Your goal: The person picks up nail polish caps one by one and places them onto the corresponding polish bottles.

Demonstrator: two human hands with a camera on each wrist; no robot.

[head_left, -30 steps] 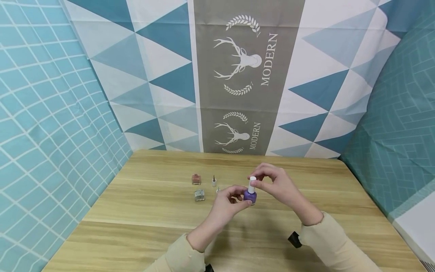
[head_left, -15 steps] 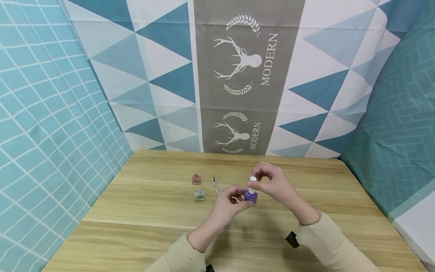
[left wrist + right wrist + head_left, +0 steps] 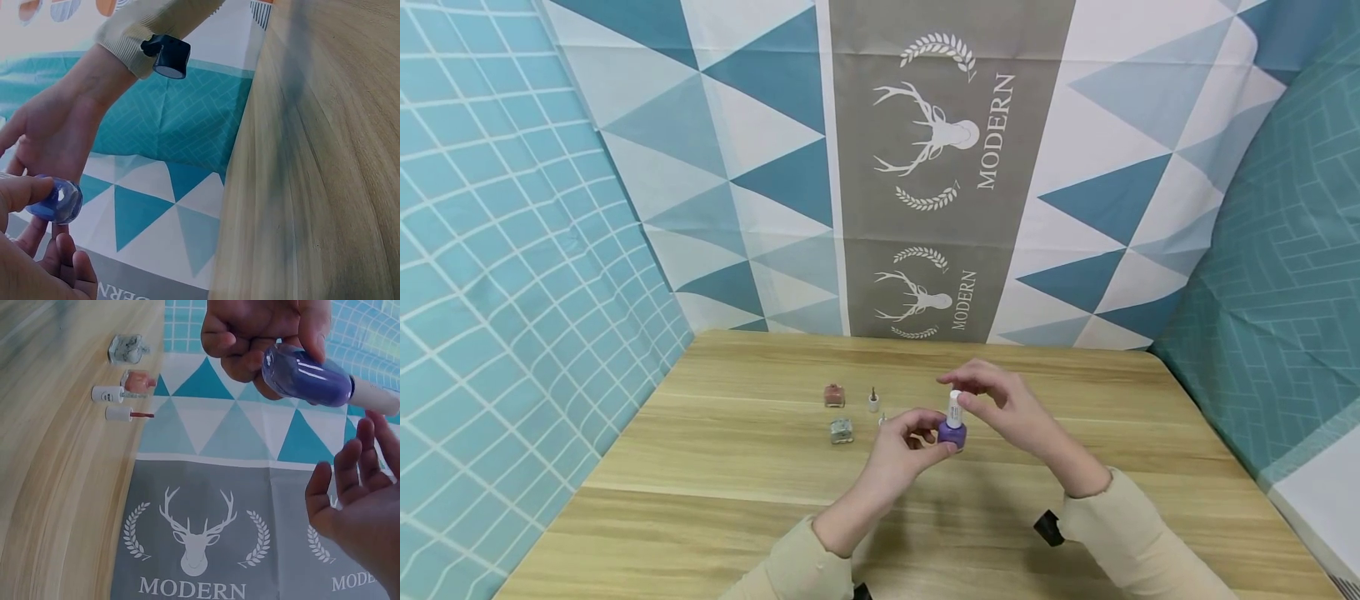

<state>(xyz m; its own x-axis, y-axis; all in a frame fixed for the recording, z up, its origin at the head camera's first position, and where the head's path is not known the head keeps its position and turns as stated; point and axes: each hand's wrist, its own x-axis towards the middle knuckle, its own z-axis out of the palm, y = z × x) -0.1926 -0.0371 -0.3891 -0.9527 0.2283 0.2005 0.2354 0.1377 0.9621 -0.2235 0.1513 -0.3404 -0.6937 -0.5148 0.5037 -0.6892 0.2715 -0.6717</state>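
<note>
Left hand (image 3: 898, 450): I'm pinching the purple bottle (image 3: 952, 437), thumb on the near side, fingers behind. Bottle sits out at my fingertips, clear of the palm, up off the table (image 3: 715, 467), roughly upright. White cap (image 3: 955, 410) on top, pointing up. Right hand (image 3: 1009, 410): thumb at the cap's right side, fingers reaching behind it; can't tell if they pinch. Pink jar (image 3: 834, 396), silvery jar (image 3: 841, 431) and two brushes (image 3: 118, 414) stand left of the bottle.
</note>
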